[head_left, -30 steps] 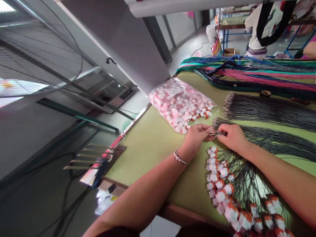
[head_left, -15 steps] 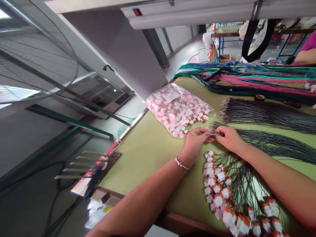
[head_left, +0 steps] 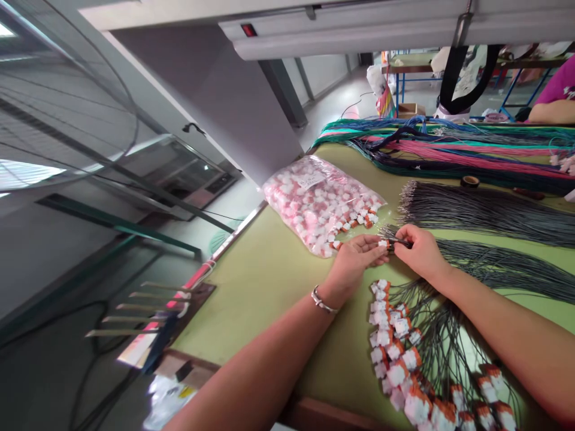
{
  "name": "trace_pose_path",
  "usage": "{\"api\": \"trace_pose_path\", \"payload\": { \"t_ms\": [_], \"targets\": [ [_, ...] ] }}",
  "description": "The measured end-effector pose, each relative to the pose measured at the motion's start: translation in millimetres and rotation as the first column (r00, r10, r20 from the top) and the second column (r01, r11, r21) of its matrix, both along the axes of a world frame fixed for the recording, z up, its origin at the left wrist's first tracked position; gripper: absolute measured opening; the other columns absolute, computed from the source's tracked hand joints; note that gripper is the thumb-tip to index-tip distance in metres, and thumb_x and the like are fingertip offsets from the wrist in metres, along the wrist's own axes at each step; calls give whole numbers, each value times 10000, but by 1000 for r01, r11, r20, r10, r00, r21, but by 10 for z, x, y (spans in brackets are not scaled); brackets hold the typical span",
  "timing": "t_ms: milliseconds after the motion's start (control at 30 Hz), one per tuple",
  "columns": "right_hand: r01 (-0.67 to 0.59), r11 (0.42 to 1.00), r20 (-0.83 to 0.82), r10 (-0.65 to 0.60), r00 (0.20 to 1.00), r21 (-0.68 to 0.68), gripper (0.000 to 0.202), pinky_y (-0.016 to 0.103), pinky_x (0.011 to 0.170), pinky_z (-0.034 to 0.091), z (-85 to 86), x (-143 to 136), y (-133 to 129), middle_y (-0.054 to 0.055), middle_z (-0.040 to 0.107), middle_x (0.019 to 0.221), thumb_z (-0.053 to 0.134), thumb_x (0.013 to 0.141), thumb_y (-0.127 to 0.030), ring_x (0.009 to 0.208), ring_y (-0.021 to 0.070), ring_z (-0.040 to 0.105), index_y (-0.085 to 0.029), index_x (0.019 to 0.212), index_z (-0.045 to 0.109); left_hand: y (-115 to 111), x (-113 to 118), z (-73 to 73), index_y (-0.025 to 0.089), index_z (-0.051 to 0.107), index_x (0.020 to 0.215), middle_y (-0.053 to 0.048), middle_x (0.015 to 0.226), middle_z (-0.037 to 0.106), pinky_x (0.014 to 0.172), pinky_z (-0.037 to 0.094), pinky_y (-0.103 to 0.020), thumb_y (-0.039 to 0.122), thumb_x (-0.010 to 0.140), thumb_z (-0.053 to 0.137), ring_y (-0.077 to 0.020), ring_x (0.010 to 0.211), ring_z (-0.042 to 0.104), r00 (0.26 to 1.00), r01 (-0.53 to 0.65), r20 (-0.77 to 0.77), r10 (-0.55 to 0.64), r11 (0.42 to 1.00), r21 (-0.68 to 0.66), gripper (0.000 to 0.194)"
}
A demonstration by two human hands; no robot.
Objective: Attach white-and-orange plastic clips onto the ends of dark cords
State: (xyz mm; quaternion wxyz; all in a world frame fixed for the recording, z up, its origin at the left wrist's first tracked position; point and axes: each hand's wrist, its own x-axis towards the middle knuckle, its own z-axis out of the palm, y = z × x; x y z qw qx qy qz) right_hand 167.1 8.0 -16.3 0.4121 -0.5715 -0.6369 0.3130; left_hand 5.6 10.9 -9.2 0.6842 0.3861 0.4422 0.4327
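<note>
Between thumb and fingers, my left hand [head_left: 359,258] pinches a small white and orange connector [head_left: 383,244]. Close against it on the right, my right hand [head_left: 417,248] is closed on black wires [head_left: 401,242] whose ends point toward the connector. Whether a wire sits inside the connector I cannot tell. Just behind my left hand lies a clear plastic bag [head_left: 309,197] full of such connectors, several of them spilling at its mouth. Below my hands, wires with white and orange connectors on their ends [head_left: 398,347] lie fanned along the table's near side.
Two bundles of black wires [head_left: 476,206] [head_left: 507,263] stretch to the right. Green, blue and pink cables [head_left: 440,146] run along the back, near a roll of tape [head_left: 469,181]. A rack with metal prongs [head_left: 166,317] is at the table's left edge. A person's arm [head_left: 552,112] shows far right.
The white and orange connector now shows between my left fingertips, facing the wires in my right hand. Both hands stay close together, and the view has shifted slightly.
</note>
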Motion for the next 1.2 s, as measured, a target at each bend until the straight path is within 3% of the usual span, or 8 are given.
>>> {"api": "trace_pose_path", "payload": {
  "t_ms": [400,600,867,1100,1200],
  "targets": [
    [-110,993,125,115,985,-49,30,238,534,320,0,17,-8,-27,542,579,523,671,-225,535,112,439,-196,677,531,1,-4,24,126,584,760,-25,597,696,533,516,-177,237,559,840,-105,537,655,1000,29,-12,-29,999,37,344],
    [-109,991,115,118,986,-84,43,243,535,310,9,22,-6,-38,512,560,522,665,-236,529,111,411,-201,652,501,-3,38,-10,134,573,760,-14,557,685,529,518,-181,258,570,832,-104,514,646,998,8,-68,-3,997,79,345],
    [-92,990,40,97,995,-109,49,245,557,339,-34,15,14,-34,532,580,520,674,-244,541,113,433,-200,664,501,-29,63,53,143,587,727,13,583,681,602,537,-204,239,543,837,-94,539,642,996,-52,-68,64,984,168,325],
    [-113,991,150,124,981,-78,50,249,559,329,16,5,-42,-27,540,585,543,666,-240,552,118,437,-200,666,512,-2,62,49,144,566,701,-10,535,671,488,513,-192,333,554,841,-107,471,626,990,36,-139,-22,994,105,364],
    [-131,988,71,137,988,-82,48,246,554,339,40,2,-59,-27,535,576,536,661,-232,544,112,433,-197,649,507,-6,64,51,144,573,717,-8,539,672,479,518,-193,352,575,831,-108,465,628,989,54,-147,-35,990,131,361]
  ]
}}
